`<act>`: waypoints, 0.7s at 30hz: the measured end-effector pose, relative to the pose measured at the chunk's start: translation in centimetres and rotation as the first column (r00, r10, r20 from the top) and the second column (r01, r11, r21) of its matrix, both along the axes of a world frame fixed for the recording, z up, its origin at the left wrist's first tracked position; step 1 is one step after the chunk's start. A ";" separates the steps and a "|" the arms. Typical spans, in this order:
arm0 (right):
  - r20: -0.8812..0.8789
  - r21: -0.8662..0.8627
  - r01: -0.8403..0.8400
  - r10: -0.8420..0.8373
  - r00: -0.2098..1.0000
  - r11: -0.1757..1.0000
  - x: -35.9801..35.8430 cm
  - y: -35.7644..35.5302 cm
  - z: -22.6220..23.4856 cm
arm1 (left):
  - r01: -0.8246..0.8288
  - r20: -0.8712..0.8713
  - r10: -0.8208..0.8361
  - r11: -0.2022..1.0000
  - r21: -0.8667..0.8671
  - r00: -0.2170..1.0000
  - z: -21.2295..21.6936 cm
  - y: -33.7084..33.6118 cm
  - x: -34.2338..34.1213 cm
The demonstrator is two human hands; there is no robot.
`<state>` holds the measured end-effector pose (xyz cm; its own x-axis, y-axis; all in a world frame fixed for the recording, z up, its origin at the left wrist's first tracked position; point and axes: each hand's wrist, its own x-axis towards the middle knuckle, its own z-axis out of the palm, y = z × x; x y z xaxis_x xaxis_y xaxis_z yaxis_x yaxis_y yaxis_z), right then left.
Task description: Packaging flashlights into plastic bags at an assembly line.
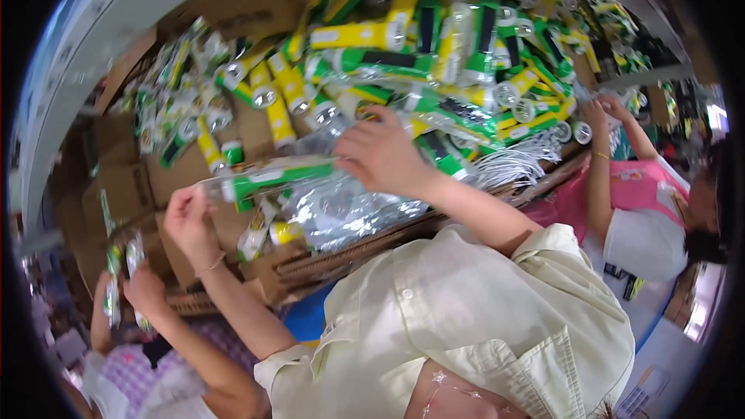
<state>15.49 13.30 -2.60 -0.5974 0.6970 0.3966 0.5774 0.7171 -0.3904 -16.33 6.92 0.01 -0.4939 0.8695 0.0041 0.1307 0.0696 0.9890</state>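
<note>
A green flashlight (283, 177) lies lengthwise in a clear plastic bag, stretched between my two hands above the cardboard-covered table. My left hand (190, 221) is closed, pinching the bag's left end. At the opposite end my right hand (382, 154) curls its fingers on the bag, near the flashlight's right end. Just below the right hand spreads a heap of clear plastic bags (341, 213). Several loose yellow flashlights (291, 85) lie beyond my hands.
A big pile of green and yellow flashlights (403, 62) fills the far side. White cables (512, 163) lie at right, bagged flashlights (182, 85) at far left. A co-worker's hands (143, 287) hold bagged items at lower left; another co-worker's hands (605, 112) work at right.
</note>
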 end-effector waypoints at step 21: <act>0.091 -0.415 0.851 -0.916 0.391 0.322 17.1 9.3 0.8 | 0.593 0.521 -0.373 0.722 -0.357 0.768 -6.2 12.7 14.7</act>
